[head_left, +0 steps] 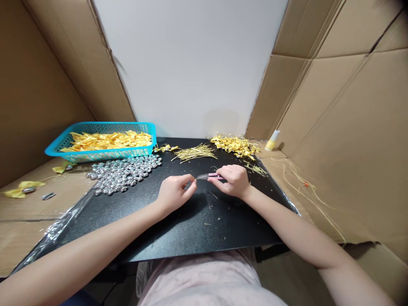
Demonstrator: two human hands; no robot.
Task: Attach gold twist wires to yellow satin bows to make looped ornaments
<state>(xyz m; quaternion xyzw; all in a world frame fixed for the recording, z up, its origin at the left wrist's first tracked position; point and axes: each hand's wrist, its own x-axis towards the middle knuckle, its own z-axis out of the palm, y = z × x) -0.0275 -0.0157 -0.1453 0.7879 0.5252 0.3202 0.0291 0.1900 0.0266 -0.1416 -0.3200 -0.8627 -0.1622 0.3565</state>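
Black table (172, 238), finely speckled, slightly glossy, crinkled clear film (63, 227) at the left edge. Corrugated cardboard (357, 127) left and right, smooth pale panel (194, 63) at the far side.

Right hand (234, 180), mid-table, is closed around snips (213, 174) – pink handles, pointed metal blades aimed left. Left hand (176, 191) faces it, thumb and index pinched on a thin yellowish bit (195, 179) right by the blade tips; can't tell whether they touch.

Far left: turquoise perforated plastic basket (102, 157) of satiny yellow ribbon pieces (111, 140). Just nearer: heap of shiny, rounded silver beads (127, 174). Far centre: loose bundle of straight yellow cords (196, 153). Far right: pile of yellow bows with silver beads (234, 145) – pale clippings (256, 170) just nearer, tapered thread spool (272, 141) on the cardboard beyond.
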